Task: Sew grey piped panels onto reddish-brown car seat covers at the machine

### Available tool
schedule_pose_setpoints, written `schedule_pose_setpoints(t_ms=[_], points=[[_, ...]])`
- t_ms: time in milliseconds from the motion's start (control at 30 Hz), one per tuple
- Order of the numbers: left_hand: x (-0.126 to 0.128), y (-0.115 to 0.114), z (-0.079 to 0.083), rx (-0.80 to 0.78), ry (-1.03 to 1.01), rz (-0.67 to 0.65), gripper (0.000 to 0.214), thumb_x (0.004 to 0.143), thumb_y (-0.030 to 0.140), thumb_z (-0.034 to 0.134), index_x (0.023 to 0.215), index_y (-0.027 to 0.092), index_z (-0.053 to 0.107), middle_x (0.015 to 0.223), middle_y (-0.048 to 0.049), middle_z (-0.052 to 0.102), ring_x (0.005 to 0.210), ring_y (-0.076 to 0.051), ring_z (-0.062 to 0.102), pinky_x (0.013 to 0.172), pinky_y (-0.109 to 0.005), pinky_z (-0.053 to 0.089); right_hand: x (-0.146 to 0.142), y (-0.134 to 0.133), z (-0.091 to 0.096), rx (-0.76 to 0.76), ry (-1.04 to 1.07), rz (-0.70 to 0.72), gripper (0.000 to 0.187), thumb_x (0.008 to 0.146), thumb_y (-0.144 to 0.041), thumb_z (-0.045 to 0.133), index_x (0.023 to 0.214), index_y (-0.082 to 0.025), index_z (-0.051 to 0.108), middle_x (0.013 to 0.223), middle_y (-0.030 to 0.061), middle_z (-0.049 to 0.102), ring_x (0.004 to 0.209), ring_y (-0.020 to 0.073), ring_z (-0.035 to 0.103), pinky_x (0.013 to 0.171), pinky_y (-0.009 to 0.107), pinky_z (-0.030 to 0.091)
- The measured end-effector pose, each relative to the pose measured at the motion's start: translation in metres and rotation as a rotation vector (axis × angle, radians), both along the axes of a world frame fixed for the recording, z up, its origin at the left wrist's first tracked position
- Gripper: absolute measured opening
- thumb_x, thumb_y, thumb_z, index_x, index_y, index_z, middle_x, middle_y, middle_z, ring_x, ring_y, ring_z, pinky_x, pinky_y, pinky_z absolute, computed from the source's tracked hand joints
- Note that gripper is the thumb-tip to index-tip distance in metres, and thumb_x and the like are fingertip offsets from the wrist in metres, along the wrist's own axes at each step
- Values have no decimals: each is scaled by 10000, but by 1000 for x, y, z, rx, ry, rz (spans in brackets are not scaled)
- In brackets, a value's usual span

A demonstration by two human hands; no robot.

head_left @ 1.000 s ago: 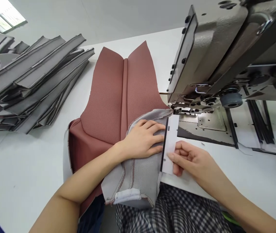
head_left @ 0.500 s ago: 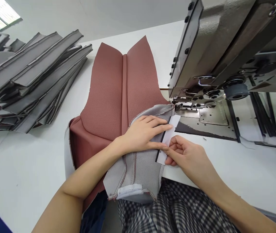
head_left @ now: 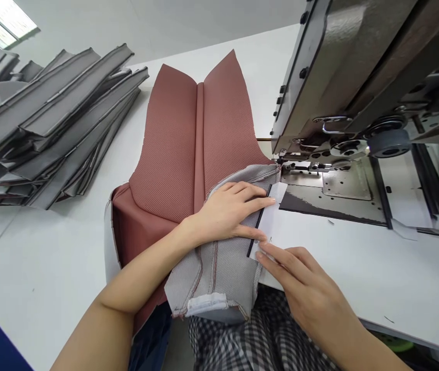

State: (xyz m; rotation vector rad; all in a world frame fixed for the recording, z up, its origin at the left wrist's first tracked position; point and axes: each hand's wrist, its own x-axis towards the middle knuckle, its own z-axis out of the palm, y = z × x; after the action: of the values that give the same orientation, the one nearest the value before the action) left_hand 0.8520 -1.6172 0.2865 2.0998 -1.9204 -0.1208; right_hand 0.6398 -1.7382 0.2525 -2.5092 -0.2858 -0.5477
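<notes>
A reddish-brown perforated cover piece lies on the white table, its near part folded over to show grey mesh backing. My left hand lies flat on the grey backing, fingers stretched toward the edge. A white strip with a black edge runs along that edge toward the sewing machine's presser foot. My right hand rests on the strip's near end, fingertips pressing it down, fingers stretched out and close together.
The grey sewing machine fills the upper right, with its metal needle plate below. A pile of grey folded strips sits at the far left. The white table ends at my checked lap.
My right hand slid back toward me along the strip and flattened onto its near end. The strip now lies lined up against the grey edge. My left hand stayed pressed down.
</notes>
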Motion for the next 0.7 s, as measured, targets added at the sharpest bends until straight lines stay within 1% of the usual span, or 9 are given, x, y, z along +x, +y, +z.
schedule_pose_setpoints(t_ms=[67, 133, 200, 267, 333, 400, 567, 633, 700], points=[[-1, -2, 3, 4, -14, 15, 734, 830, 698, 615, 1369, 204, 547, 1364, -109, 566, 1238, -284, 528, 1027, -441, 466, 2, 0, 0, -51, 16, -9, 412, 904, 55, 401, 1214, -82, 634, 1253, 115, 649, 906, 193, 527, 790, 344, 517], [-1, -8, 7, 22, -44, 27, 610, 883, 649, 586, 1289, 195, 605, 1409, -110, 535, 1198, -286, 548, 998, -452, 490, 3, -1, 2, -94, 24, -22, 423, 875, 69, 407, 1182, -80, 656, 1246, 99, 665, 903, 201, 517, 770, 362, 488], [0, -15, 11, 51, -108, 19, 399, 970, 502, 530, 1181, 189, 658, 1480, -73, 493, 1190, -279, 554, 998, -453, 495, 4, -1, 4, -123, 29, -30, 417, 860, 57, 433, 1160, -101, 675, 1242, 73, 677, 912, 213, 513, 751, 378, 454], [4, -23, 14, 67, -178, -15, 292, 998, 377, 508, 1173, 199, 660, 1500, -21, 492, 1284, -287, 503, 1081, -478, 444, 4, -2, 6, -136, 37, -48, 398, 862, 29, 459, 1147, -126, 689, 1245, 46, 682, 920, 223, 509, 744, 389, 426], [9, -28, 13, 69, -189, -49, 341, 988, 389, 532, 1274, 221, 612, 1477, 2, 526, 1394, -287, 412, 1181, -519, 339, 4, -3, 7, -132, 42, -64, 382, 869, 8, 473, 1141, -140, 697, 1247, 30, 685, 926, 226, 506, 752, 397, 413], [12, -29, 9, 66, -152, -50, 416, 983, 429, 530, 1352, 239, 559, 1462, 2, 544, 1438, -269, 373, 1229, -537, 257, 4, -3, 6, -117, 42, -74, 368, 880, -8, 476, 1138, -145, 699, 1250, 24, 685, 933, 226, 508, 765, 400, 409], [11, -27, 0, 35, -79, 15, 408, 956, 365, 528, 1347, 250, 565, 1454, -10, 550, 1446, -247, 382, 1244, -519, 232, 5, -3, 4, -64, 40, -75, 321, 932, -65, 472, 1140, -168, 694, 1260, 8, 685, 1006, 231, 542, 826, 409, 412], [10, -29, 0, 27, -51, 33, 389, 937, 356, 543, 1310, 255, 587, 1430, -12, 570, 1438, -244, 397, 1243, -504, 238, 6, -4, 4, -38, 36, -81, 299, 947, -85, 476, 1125, -179, 696, 1245, 7, 692, 1101, 251, 555, 898, 426, 412], [11, -33, 1, 26, -24, 61, 365, 918, 351, 557, 1268, 258, 604, 1406, -12, 586, 1412, -240, 431, 1233, -493, 254, 8, -8, 3, -33, 27, -69, 296, 944, -74, 477, 1119, -169, 695, 1235, 21, 695, 1214, 277, 537, 1009, 459, 391]])
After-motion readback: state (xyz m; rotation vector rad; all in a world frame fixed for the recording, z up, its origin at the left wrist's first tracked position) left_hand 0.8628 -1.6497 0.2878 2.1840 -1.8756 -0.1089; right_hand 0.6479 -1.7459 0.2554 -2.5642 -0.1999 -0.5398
